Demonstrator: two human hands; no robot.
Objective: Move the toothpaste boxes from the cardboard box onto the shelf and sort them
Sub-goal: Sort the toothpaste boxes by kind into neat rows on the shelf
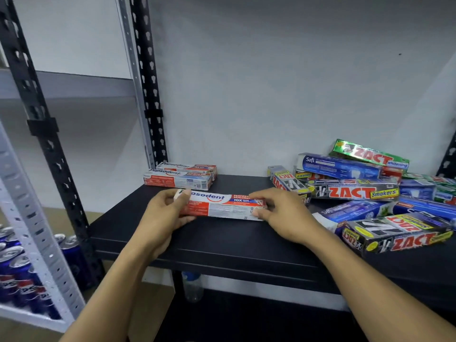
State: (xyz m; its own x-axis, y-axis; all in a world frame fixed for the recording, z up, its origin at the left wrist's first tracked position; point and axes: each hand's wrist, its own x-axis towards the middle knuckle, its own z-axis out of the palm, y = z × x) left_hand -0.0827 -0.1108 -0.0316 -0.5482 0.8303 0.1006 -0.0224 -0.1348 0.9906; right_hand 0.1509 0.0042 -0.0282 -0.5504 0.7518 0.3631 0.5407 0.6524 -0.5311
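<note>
Surface: a black shelf (222, 245) is running across the view, its board matt and dark. A pale grey wall (271, 70) is standing behind it. Black slotted uprights (148, 95) are carrying the shelf at its left end. Beyond them a light grey rack (24, 193) is holding blue drink cans (14, 267) on a lower level. A clear plastic bottle (192, 285) is standing below the shelf.

Item under handling: a red and white Pepsodent box (222, 206) is lying between the two hands, at the shelf board near its front edge; whether it is resting on the board or being held just above it cannot be told. Its long axis is running left to right, nearly parallel to the front edge. The printed face is turned upward, and the brand name is reading upright, beginning at the left end.

The left hand (165, 213) is gripping the left end, thumb on top and fingers (187, 219) curled beneath. The right hand (283, 213) is gripping the right end, fingers laid over the top and thumb against the near side.

Other stock: two more Pepsodent boxes (180, 178) are lying side by side just beyond the left fingers, against the wall, long axes likewise left to right. A loose pile of Zact and Safi boxes (370, 193) is lying to the right of the right fingers, the boxes pointing at mixed angles.
</note>
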